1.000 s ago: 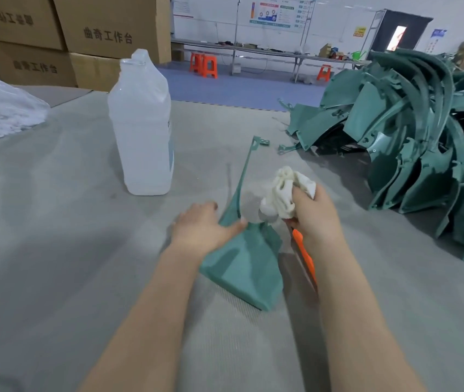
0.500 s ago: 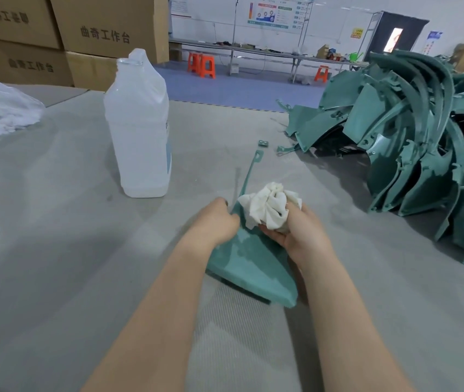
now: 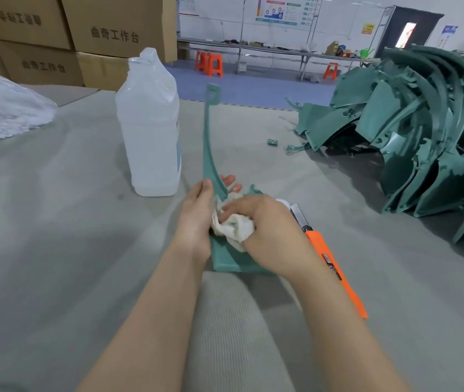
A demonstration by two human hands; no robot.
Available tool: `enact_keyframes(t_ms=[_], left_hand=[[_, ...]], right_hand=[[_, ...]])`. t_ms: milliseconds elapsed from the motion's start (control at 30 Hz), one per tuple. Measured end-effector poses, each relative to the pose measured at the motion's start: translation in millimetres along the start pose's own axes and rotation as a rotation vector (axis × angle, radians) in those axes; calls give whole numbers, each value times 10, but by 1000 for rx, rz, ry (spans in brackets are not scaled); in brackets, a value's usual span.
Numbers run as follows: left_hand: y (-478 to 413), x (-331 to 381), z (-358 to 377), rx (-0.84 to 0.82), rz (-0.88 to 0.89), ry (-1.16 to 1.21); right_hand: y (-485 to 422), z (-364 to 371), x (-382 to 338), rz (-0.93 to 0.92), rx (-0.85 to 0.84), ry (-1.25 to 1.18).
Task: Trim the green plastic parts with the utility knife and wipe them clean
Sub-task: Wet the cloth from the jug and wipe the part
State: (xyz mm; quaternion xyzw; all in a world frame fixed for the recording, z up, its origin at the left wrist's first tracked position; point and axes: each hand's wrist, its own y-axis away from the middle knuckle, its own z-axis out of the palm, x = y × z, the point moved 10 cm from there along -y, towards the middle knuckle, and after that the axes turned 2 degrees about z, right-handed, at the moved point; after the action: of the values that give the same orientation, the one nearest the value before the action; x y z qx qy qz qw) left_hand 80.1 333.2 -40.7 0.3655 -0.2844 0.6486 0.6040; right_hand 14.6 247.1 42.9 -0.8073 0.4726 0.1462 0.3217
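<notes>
A green plastic part [image 3: 210, 142] stands tilted in the middle of the table, its long thin arm pointing up and away. My left hand [image 3: 199, 219] grips it at the base of that arm. My right hand [image 3: 264, 224] holds a crumpled white cloth [image 3: 235, 229] and presses it on the part's wide lower panel. An orange utility knife [image 3: 335, 267] lies on the table just right of my right wrist, its blade end pointing away from me.
A translucent plastic bottle [image 3: 150, 128] stands left of the part. A large pile of green plastic parts [image 3: 423, 142] fills the right side. A small green offcut [image 3: 273, 142] lies near it. White bagged material [image 3: 1, 108] lies far left, and cardboard boxes [image 3: 106, 32] stand behind.
The green part has been tipped up so its thin arm rises higher. My right hand moved the cloth down onto the lower panel. The knife now lies uncovered beside my right arm.
</notes>
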Motion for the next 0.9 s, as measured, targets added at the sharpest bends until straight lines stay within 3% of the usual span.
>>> enact_keyframes(t_ms=[100,200,233,333,500,600,667,833,900], left_hand=[[-16,149,-34,70,119,71],[-7,168,55,58,175,29],[2,186,73,52,200,20],[8,263,66,46,253,19],[59,236,132,34,237,13],[102,221,190,-76,209,119],[114,172,168,-72,158,150],[86,177,107,50,175,45],[84,243,54,56,209,32]], right_hand=[[56,-16,244,158,-46,111],[94,-306,401,329,276,171],[102,-264,301,268,317,125],[75,83,59,76,189,49],[102,-326,650,406,497,77],[30,37,132,105,381,-1],[-13,97,68,31,346,2],[92,-318,1019,483,459,105],[193,-465,1202,566,504,72]])
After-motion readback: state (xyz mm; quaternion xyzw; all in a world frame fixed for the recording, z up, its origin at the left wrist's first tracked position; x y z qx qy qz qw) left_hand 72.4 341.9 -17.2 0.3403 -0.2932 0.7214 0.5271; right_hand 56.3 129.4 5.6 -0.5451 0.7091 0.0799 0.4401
